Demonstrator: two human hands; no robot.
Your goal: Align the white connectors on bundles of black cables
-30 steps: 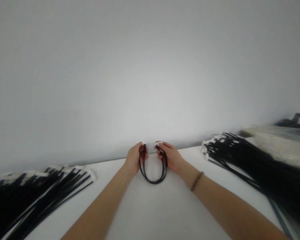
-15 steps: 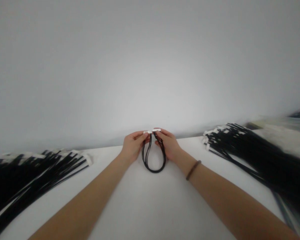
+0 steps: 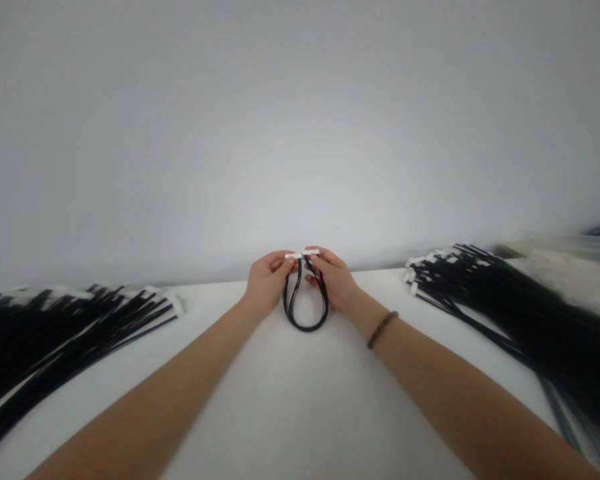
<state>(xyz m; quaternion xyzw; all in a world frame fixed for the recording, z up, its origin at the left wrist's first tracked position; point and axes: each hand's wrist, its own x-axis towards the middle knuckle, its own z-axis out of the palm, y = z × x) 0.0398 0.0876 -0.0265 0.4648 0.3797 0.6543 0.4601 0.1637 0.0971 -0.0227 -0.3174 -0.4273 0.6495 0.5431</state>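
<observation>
Between my two hands a black wire harness (image 3: 306,328) hangs in a U-shaped loop, with a white connector at each end. My left hand (image 3: 266,283) pinches the end with the left connector (image 3: 293,256), thumb on the near side. The other end, with the right connector (image 3: 311,252), is pinched in my right hand (image 3: 336,280). Both connectors are side by side at nearly the same height, close together; whether they touch I cannot tell. A brown beaded bracelet (image 3: 382,329) circles my right wrist.
On the white table (image 3: 300,407), a pile of black cables with white connectors (image 3: 75,333) lies at left. A second such pile (image 3: 510,313) lies at right, beside whitish plastic bags (image 3: 575,273). Behind the table stands a pale grey wall (image 3: 300,133).
Both hands and the harness sit slightly higher in the picture, and the piles at the sides have shifted up a little too. Both hands keep their pinch on the harness ends.
</observation>
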